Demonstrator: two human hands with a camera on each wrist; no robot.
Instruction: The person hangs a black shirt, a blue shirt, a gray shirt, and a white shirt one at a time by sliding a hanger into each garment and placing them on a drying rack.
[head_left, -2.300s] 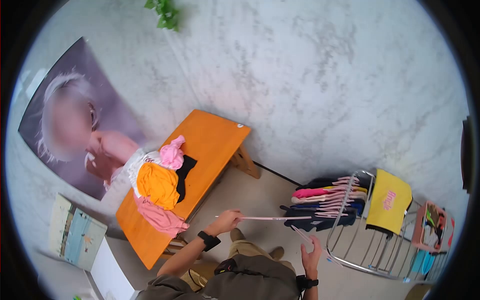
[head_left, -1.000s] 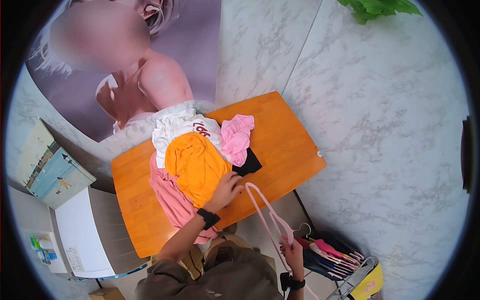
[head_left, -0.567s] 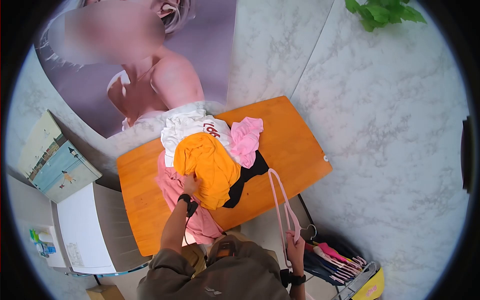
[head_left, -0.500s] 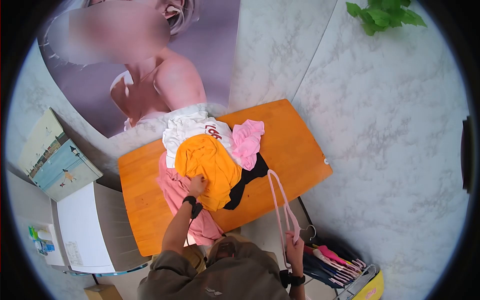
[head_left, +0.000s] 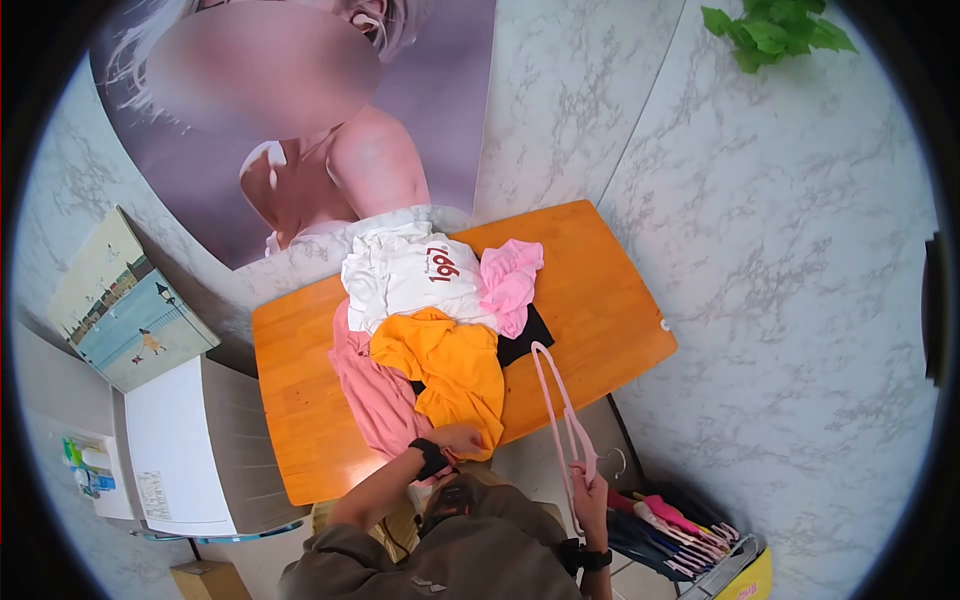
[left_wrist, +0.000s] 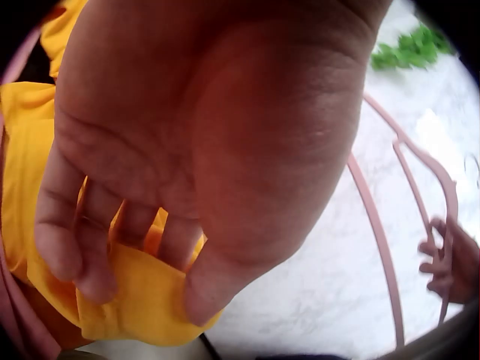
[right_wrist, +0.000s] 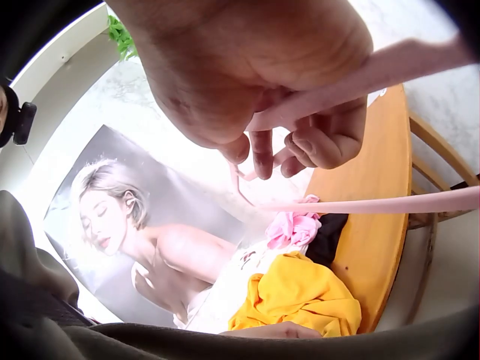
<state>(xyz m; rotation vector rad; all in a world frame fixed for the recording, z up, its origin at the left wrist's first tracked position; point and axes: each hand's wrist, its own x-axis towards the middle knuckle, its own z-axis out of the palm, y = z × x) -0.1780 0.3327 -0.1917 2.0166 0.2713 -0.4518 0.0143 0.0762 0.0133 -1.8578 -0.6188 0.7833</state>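
Note:
Thumb and fingers of my left hand (head_left: pixel 460 438) pinch the edge of an orange-yellow garment (head_left: pixel 455 370) at the table's front edge. The left wrist view shows its cloth (left_wrist: pixel 142 300) folded between the fingertips. The rest of it spreads over the heap. Off the table's front right, my right hand (head_left: pixel 590 500) grips a pink clothes hanger (right_wrist: pixel 420 203), which tilts upward with its metal hook to the right. Behind the orange-yellow garment lie a white T-shirt (head_left: pixel 400 285) printed "1997" and a light pink garment (head_left: pixel 512 285). A black garment (head_left: pixel 527 340) is partly covered; a salmon one (head_left: pixel 372 390) lies at left.
The wooden table (head_left: pixel 600 290) has bare top at its right and left ends. Low at the right, dark and coloured clothes (head_left: pixel 655 530) hang on pink hangers beside a metal rack. A white-topped cabinet (head_left: pixel 180 450) and a cardboard box (head_left: pixel 208 580) stand at the left.
My left hand has left the rack area, taken hold of the orange-yellow garment and drawn it toward me, uncovering more of the white T-shirt. My right hand keeps the hanger, brought over from the rack.

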